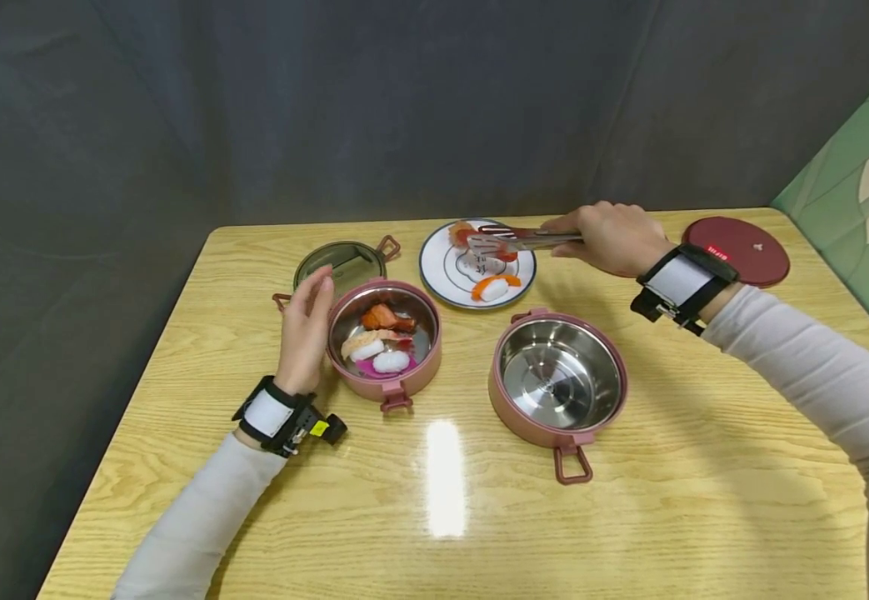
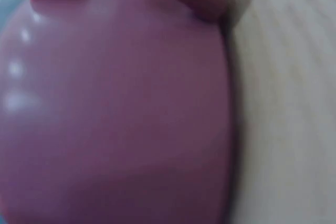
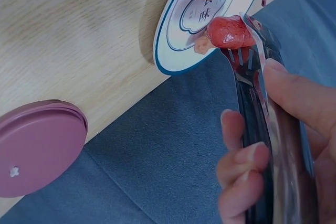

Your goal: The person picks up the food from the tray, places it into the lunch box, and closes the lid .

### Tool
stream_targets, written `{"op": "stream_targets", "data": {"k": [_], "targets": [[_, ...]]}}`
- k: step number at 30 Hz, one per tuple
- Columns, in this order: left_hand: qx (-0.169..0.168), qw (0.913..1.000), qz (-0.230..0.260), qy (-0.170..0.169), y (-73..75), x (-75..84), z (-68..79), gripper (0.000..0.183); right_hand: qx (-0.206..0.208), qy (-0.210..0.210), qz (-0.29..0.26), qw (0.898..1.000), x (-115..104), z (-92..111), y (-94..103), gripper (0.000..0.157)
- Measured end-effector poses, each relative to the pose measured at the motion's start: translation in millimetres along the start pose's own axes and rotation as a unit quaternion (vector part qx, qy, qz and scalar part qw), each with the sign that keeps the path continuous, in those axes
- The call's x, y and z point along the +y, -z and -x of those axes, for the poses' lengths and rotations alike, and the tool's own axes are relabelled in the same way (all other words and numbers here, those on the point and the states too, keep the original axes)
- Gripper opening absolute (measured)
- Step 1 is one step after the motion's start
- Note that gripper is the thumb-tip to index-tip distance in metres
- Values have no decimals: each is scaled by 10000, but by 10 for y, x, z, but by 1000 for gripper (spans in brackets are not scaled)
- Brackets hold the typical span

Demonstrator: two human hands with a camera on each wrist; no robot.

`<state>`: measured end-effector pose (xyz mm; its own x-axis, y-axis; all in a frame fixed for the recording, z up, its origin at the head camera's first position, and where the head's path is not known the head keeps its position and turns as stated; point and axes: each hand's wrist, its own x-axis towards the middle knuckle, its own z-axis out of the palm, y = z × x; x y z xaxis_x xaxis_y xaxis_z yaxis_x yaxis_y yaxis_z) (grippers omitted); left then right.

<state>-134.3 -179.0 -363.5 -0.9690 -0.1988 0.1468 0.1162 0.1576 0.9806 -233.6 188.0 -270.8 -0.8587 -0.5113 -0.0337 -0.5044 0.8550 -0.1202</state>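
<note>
My right hand grips metal serving tongs over a white, blue-rimmed plate. In the right wrist view the slotted tong tips lie on either side of a shiny red sausage-like piece. Orange-topped toy sushi lies at the plate's near side. My left hand, fingers extended, is at the left side of a pink pot holding several toy foods, including a brown-orange piece and white-topped sushi. Whether it touches the rim is unclear. The pot's wall fills much of the left wrist view.
A second pink pot, its bare metal inside showing, stands right of centre with its handle toward the front. An olive-green lid or pot is behind the left pot. A dark red lid lies at the back right.
</note>
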Motion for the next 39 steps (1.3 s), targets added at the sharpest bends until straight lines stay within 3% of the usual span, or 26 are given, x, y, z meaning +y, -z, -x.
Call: {"op": "stream_targets", "data": {"k": [5,11,14,19,27,33,39], "targets": [[148,9958,158,-892,-42,247,161,45,-49,-61,77,9999,-17,-12,29,42],[-178,9907,714,-1146,-235,505,355,47,-91,-108,139,9998,-24,-14,64,44],[-506,9883,1019,-1020,-365,576,434,49,-72,-98,159,9998,-27,-10,81,44],[-1172,9818,1403,-510,-619,613,555,52,-63,-132,186,9997,-29,-11,135,45],[-1920,9687,1565,173,-1060,469,715,52,-272,-315,199,9989,-48,-4,224,48],[-2026,9625,1717,548,-1349,270,780,56,-212,-295,225,9991,-70,7,257,48],[-1833,9670,1548,856,-1555,95,723,56,-248,-294,285,9989,-79,51,308,49]]}}
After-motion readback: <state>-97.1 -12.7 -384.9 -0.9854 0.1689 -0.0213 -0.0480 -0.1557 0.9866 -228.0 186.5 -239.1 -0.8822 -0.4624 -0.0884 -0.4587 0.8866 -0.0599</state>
